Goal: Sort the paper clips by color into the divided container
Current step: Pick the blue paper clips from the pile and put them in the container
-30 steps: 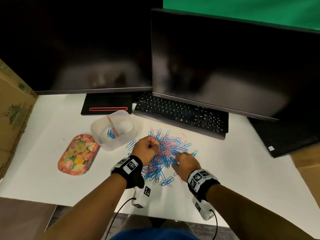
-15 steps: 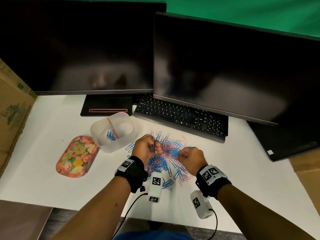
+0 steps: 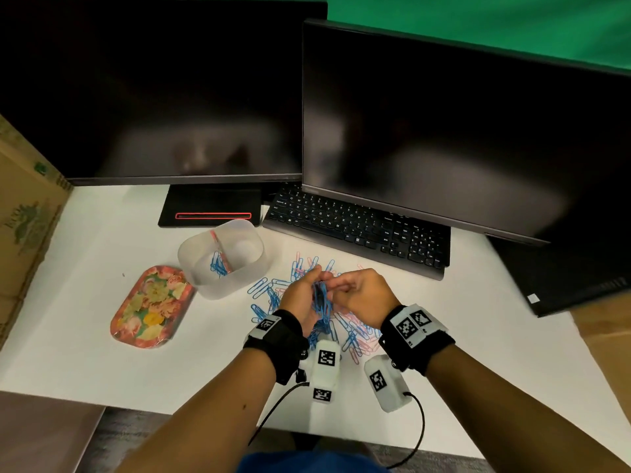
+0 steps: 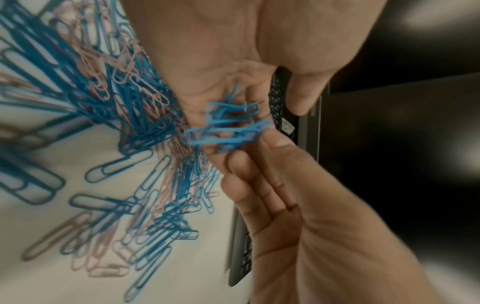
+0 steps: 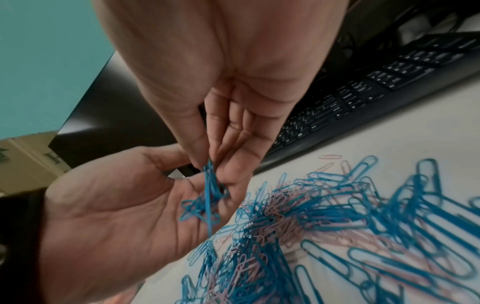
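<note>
A loose pile of blue and pink paper clips lies on the white table in front of the keyboard. My left hand hovers just above it, palm turned up and cupped, with a bunch of blue clips lying in the palm. My right hand meets it from the right and pinches a blue clip between thumb and fingers, right over that bunch. The translucent divided container stands to the left of the pile, and its left compartment holds some blue clips.
A floral tray lies left of the container. A black keyboard and two dark monitors close off the back, with a monitor base behind the container. A cardboard box stands at the far left.
Both hands have lifted off the pile and come together. The left hand has turned palm up with blue clips in it, and the right hand now pinches a clip over that palm.
</note>
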Demonstrator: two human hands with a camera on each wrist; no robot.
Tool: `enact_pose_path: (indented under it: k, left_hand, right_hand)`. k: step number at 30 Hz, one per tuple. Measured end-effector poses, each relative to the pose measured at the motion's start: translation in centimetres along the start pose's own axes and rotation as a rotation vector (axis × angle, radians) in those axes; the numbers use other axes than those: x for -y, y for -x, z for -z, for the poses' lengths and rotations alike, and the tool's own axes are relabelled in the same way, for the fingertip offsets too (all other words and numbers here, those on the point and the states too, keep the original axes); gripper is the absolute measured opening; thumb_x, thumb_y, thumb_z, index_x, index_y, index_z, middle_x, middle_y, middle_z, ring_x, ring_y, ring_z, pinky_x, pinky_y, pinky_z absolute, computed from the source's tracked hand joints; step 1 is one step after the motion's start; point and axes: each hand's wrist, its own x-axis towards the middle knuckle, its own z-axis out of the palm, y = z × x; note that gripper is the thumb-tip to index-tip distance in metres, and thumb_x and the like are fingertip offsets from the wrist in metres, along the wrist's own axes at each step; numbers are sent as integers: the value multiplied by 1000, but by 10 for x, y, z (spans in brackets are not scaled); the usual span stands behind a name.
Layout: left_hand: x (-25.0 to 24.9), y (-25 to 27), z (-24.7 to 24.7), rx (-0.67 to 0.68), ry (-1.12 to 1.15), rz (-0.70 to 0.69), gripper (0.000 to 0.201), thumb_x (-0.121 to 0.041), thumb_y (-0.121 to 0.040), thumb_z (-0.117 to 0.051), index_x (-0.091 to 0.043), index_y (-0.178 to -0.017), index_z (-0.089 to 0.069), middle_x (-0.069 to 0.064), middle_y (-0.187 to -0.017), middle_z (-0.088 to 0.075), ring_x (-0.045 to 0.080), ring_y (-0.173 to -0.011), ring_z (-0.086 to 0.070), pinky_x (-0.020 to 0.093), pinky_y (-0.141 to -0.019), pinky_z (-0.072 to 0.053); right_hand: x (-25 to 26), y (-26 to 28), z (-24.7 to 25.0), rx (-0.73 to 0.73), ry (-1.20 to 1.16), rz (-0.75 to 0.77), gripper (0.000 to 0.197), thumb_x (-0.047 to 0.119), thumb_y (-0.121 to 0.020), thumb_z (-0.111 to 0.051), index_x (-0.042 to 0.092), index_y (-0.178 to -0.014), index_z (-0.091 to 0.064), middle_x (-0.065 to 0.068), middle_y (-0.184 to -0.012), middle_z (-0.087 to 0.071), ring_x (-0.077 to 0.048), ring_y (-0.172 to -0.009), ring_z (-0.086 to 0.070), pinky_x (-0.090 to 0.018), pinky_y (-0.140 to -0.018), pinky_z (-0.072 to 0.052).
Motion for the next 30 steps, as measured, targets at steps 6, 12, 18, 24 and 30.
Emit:
enact_pose_path:
  k: [6, 12, 18, 24, 30]
  left_hand:
    - [-4, -3, 17, -128, 64, 81, 28, -28, -97, -48, -13, -75, -54, 3, -59, -53, 14, -44, -47, 21, -42, -40]
    - [-15, 2, 36, -243, -95, 17, 35, -30, -93, -53, -18, -62, -42, -8, -40, -21, 8, -31, -17, 14, -36, -12]
    - [-12, 11, 42, -145, -961, -269, 38, -33, -86, -67, -18, -56, -50, -6, -51, -50, 5, -40, -40, 20, -50, -35]
    - [-19, 16, 54, -178, -875, -309, 30, -36, -84, -66, -15, -63, -60, 5, -93, -75, 34, -88, -64, 37, -79, -54]
    - [-78, 23, 69, -290, -420, -432, 30, -38, -90, -59, -21, -65, -58, -4, -49, -29, 13, -41, -23, 17, -43, -21]
  right_hand:
    - [-7, -1, 7, -163, 114, -16, 9, 11, -83, -68, 16, -89, -72, 0, -73, -69, -15, -64, -65, -29, -66, -56]
    - [-47, 9, -20, -4, 657, -99, 19, 32, -82, -66, 17, -93, -69, -4, -97, -70, -23, -92, -64, -22, -75, -45]
    - [-60, 8, -39, -17, 830, -104, 26, 29, -87, -59, 11, -104, -63, -10, -111, -65, -29, -102, -62, -30, -82, -49]
    - [-53, 0, -38, 19, 856, -196, 19, 13, -89, -52, 8, -104, -61, -13, -110, -65, -31, -101, -64, -29, -75, -49]
    - [-48, 0, -40, 22, 854, -172, 31, -1, -83, -51, 6, -112, -53, -15, -113, -63, -32, -103, -62, -28, -73, -46]
